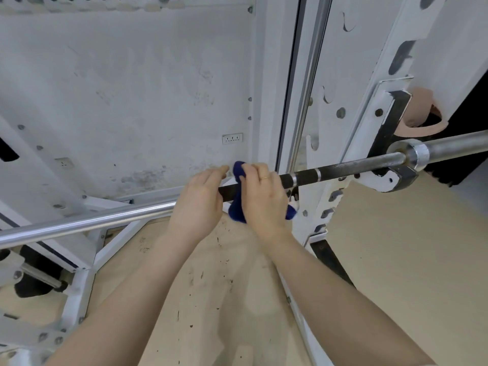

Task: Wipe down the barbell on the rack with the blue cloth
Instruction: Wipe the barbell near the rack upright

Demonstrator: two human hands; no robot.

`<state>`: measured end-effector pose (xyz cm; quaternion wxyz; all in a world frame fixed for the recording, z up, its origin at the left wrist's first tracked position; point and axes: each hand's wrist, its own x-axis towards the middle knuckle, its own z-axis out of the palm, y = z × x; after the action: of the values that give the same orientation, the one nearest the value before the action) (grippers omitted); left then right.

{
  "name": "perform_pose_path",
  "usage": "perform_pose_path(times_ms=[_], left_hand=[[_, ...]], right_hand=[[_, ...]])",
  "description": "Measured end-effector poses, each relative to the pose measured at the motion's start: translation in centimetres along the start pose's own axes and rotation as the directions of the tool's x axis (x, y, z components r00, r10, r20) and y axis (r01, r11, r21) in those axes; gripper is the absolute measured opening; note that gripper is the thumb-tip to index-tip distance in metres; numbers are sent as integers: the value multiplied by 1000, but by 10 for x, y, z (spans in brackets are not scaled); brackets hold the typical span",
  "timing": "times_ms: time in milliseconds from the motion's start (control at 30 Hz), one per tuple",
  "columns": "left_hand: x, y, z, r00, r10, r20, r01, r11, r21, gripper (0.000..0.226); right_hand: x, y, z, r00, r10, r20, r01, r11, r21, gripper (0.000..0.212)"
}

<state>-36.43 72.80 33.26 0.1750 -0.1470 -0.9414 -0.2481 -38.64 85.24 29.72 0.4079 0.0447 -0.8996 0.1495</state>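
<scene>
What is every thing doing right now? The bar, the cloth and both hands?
Long metal barbell: lying across the white steel rack, resting in its hook.
Dark blue cloth: wrapped around the barbell.
Right hand: gripping the cloth on the barbell.
Left hand: resting on the barbell beside the cloth.

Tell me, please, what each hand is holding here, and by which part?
The right hand grips the blue cloth wrapped around the barbell shaft. The left hand holds the shaft beside it.
</scene>
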Motion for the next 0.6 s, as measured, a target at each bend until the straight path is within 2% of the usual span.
perform_pose_path(times_ms=[100, 133, 200, 267, 333, 400, 467, 533, 600], left_hand=[[1, -9, -8, 999, 23, 39, -22, 1000, -19, 51], [1, -13, -11, 999, 22, 47, -21, 1000, -19, 52], [0, -24, -17, 999, 10, 51, -9, 1000, -21, 50], [-2, -34, -23, 999, -16, 44, 17, 999, -33, 45], [-5, -41, -27, 998, -33, 47, 36, 998, -49, 44], [-6, -48, -31, 999, -33, 38, 35, 997, -64, 45], [-6, -53, -37, 1000, -11, -14, 10, 997, -81, 45], [-4, -58, -42, 997, -8, -79, 0, 995, -103, 43], [-3, -61, -46, 994, -5, -105, -8, 992, -125, 40]], right_hand=[[-8, 3, 1, 980, -199, 14, 199, 980, -24, 30], [-6, 17, -2, 980, -197, 31, 198, 979, -45, 32], [0, 48, -10, 1000, -6, -1, 6, 991, -136, 23], [9, 61, -15, 980, 198, -14, -196, 956, -219, 28], [17, 43, -16, 967, 244, 76, -217, 942, -256, 23], [22, 2, -15, 957, 161, 240, -120, 977, -176, 26], [22, -45, -12, 933, 33, 359, -29, 999, -15, 30], [16, -80, -8, 915, -96, 391, 79, 995, 60, 28], [23, -84, -8, 883, -158, 441, 154, 987, 45, 25]])
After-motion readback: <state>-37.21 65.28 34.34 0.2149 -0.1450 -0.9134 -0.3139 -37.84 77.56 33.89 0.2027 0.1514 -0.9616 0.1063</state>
